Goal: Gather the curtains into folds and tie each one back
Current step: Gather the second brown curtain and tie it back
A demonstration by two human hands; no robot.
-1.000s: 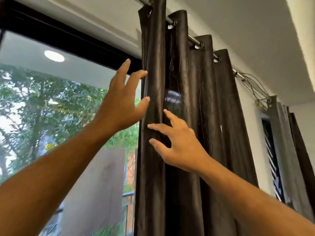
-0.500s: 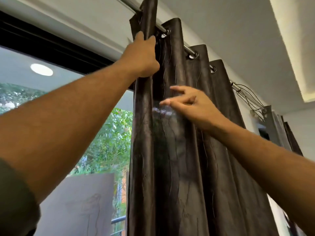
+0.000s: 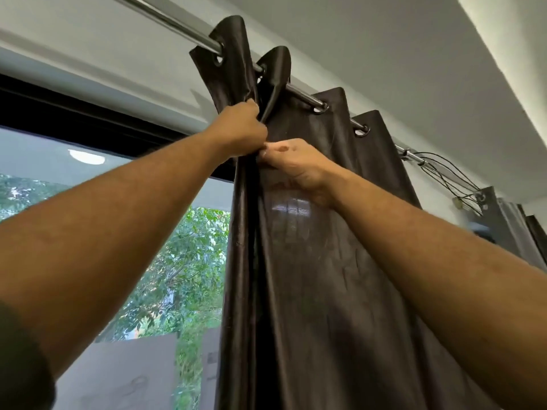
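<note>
A dark brown shiny curtain (image 3: 319, 276) hangs by metal eyelets from a chrome rod (image 3: 165, 20) above a window. My left hand (image 3: 239, 128) grips the curtain's leading folds just below the rod, fingers curled round the bunched cloth. My right hand (image 3: 293, 164) is right beside it, a little lower, pinching the neighbouring fold with thumb against fingers. The two hands almost touch. A second curtain (image 3: 515, 229), greyer, hangs at the far right edge.
The window (image 3: 118, 232) to the left shows green trees and a grey wall outside. A bundle of thin black cords (image 3: 447, 179) hangs off the rod between the two curtains. The white ceiling is close above.
My right hand has moved up and left from the flat of the curtain and now pinches a fold next to my left hand. The left hand still grips the leading folds near the top.
</note>
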